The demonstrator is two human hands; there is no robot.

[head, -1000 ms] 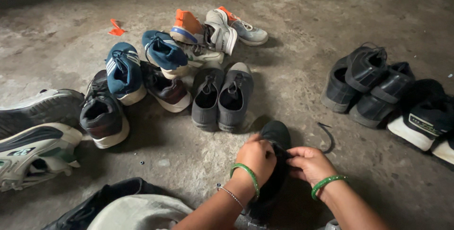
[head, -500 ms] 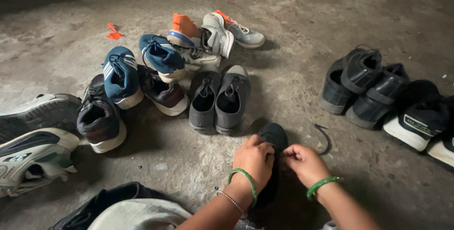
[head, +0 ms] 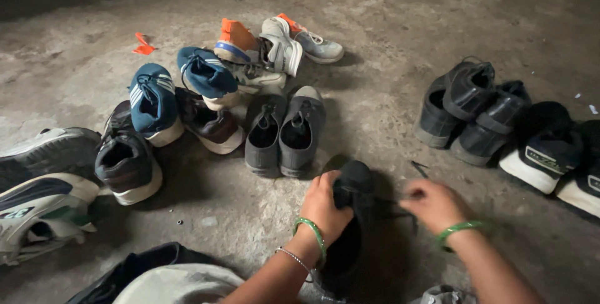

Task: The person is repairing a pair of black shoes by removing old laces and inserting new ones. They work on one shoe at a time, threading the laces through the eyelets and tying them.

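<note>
A black shoe [head: 355, 185] lies toe-away on the concrete floor in front of me. My left hand [head: 323, 207], with a green bangle at the wrist, grips the shoe's upper near the tongue. To its right my right hand [head: 434, 204], blurred and also wearing a green bangle, pinches a thin black lace [head: 390, 213] that runs from the shoe. The lower part of the shoe is hidden in shadow between my arms.
A pair of grey shoes [head: 284, 132] stands just beyond the black shoe. Blue, brown and orange sneakers [head: 206, 82] are heaped at the left and centre, black shoes [head: 469, 110] sit at the right, and large sneakers [head: 44, 185] lie at the far left.
My right hand has pulled away to the right from the shoe, drawing the lace out. My left hand has stayed clamped on the shoe.
</note>
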